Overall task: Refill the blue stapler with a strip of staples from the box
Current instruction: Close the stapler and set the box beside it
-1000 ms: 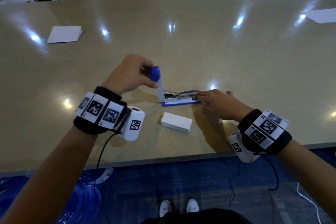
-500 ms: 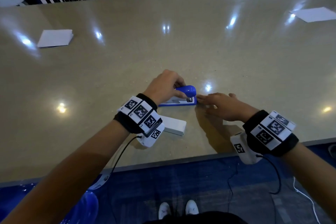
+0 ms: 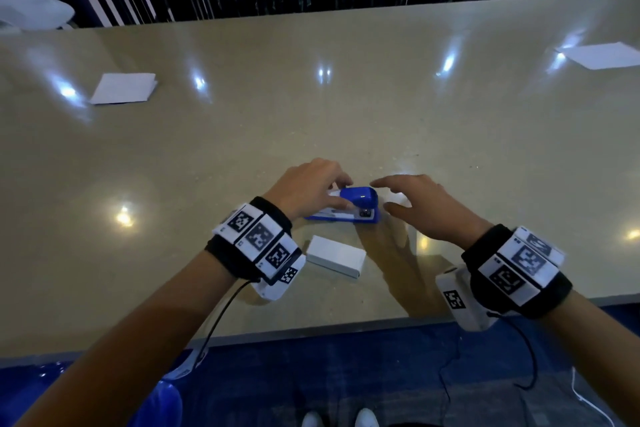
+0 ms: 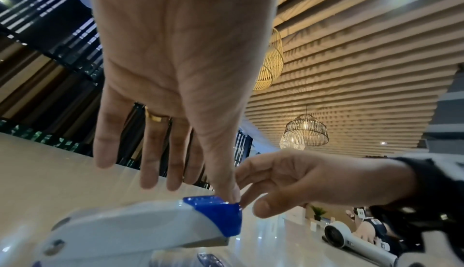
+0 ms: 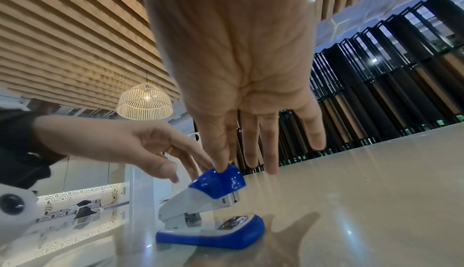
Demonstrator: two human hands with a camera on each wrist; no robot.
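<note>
Blue stapler (image 3: 353, 206) at frame centre closed, refill looks about done; left hand (image 3: 306, 189) fingers straight touching its top, right hand (image 3: 420, 206) loose and empty beside it, box (image 3: 336, 256) shut below.

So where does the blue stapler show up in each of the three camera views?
Head: blue stapler low centre, between the hands.
Left wrist: bottom edge, blue nose right.
Right wrist: lower centre, under the fingertips.
Shared landmark: its blue cap, tip touched by the left hand.

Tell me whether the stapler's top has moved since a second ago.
Yes. The stapler's top stood swung up over its blue base; now it lies down over it, left hand on it.
</note>
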